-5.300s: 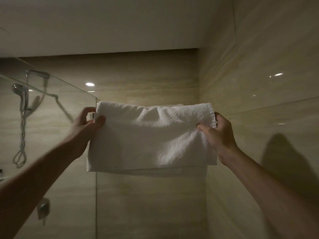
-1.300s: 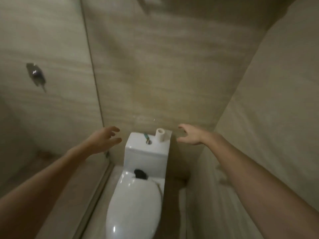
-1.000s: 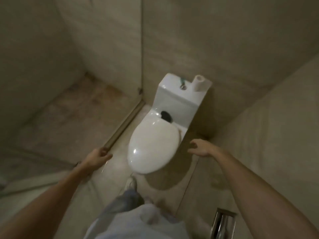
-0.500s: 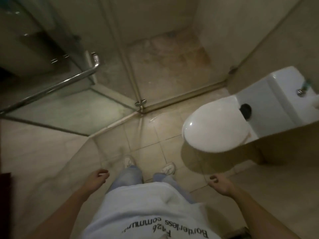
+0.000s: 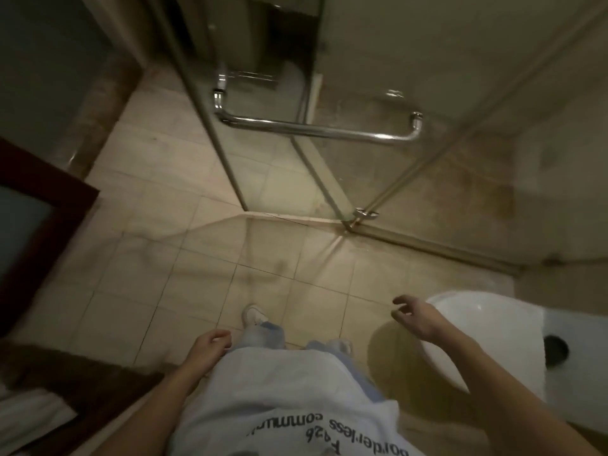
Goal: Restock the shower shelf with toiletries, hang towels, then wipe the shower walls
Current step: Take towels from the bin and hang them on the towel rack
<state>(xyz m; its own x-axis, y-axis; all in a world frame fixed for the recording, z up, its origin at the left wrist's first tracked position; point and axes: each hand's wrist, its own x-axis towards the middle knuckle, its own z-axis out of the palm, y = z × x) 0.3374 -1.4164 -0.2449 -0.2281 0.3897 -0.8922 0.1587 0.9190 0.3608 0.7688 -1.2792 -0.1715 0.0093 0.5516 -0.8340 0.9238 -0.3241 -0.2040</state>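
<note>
Moved: view swung left vs 0.5 s ago; toilet (image 5: pixel 487 320) now right beside R hand (image 5: pixel 419 319), door handle (image 5: pixel 316 129) well ahead of fingertips.
L hand (image 5: pixel 210 343): by shirt hem, fingers loosely curled, empty.
R hand: fingers slack, spread, empty.
Task item: shower wall (image 5: pixel 477 37), far beyond fingertips, behind glass door (image 5: pixel 355 93).

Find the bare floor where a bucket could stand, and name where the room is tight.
The widest bare patch is the tiled floor between the shoe, the shower threshold and the dark wooden frame. A second strip of tile runs left of the glass door. It is tight on the right, where the toilet nears the shower track.
</note>
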